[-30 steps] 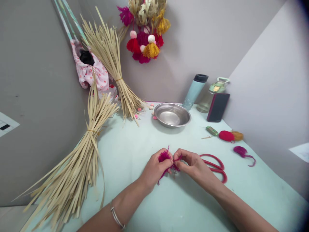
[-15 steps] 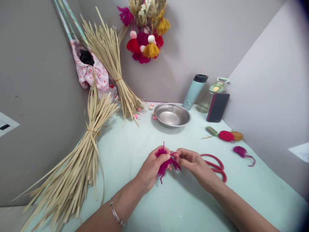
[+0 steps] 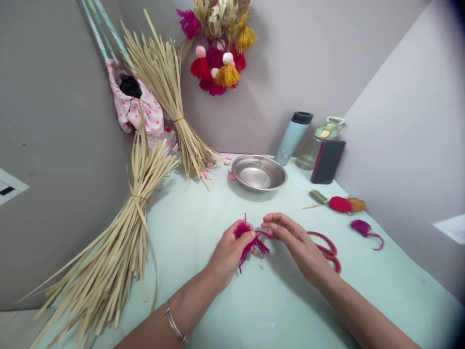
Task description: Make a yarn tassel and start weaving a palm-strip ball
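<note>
A magenta yarn tassel (image 3: 259,246) with frayed ends is pinched between the thumb and fingers of my left hand (image 3: 227,252). From it a thin yarn strand (image 3: 262,233) runs right and passes behind the thumb of my right hand (image 3: 294,242). That hand's upper fingers are loosely curved, with the fingertips close to the thumb; where the strand is gripped is hidden. Red-handled scissors (image 3: 332,252) lie just beyond my right hand, their blades covered by it.
A steel bowl (image 3: 259,174) stands at the back, by small pink beads (image 3: 232,177). Bundles of dry straw strips (image 3: 112,252) lie left. A bottle (image 3: 294,138), phone (image 3: 328,162), red yarn (image 3: 340,204) and magenta yarn (image 3: 361,228) are right. Tassels (image 3: 227,75) hang above.
My right hand has moved slightly up and right from the tassel, and its upper fingers have loosened. More of the strand shows between the hands. My left hand keeps its pinch.
</note>
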`<state>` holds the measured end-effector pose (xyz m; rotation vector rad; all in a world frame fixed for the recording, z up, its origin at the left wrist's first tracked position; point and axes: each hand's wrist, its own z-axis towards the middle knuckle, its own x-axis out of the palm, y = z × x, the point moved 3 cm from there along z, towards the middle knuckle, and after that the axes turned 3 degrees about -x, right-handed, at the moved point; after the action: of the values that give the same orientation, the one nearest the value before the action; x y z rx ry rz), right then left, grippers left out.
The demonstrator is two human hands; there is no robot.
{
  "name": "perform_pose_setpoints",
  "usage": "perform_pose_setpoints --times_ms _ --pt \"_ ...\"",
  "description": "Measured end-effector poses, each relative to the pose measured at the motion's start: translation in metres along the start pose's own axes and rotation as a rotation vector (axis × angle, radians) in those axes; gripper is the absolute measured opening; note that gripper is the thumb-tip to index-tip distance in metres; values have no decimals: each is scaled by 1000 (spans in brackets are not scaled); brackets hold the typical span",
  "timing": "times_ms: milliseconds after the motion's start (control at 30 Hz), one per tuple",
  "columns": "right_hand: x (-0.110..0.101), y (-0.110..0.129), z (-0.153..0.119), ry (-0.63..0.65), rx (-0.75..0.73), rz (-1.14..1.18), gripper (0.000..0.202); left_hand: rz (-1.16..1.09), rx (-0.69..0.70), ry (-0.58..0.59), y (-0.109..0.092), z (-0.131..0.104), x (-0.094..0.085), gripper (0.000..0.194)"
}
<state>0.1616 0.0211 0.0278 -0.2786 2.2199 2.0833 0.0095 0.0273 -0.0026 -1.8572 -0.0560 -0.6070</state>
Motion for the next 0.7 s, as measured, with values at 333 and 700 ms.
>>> perform_pose_setpoints --times_ms 333,700 --pt "10 4 -3 205 -7 -10 29 159 -9 27 3 -1 1 14" --pt "9 1 -2 164 23 -16 20 138 -14 72 2 -2 3 21"
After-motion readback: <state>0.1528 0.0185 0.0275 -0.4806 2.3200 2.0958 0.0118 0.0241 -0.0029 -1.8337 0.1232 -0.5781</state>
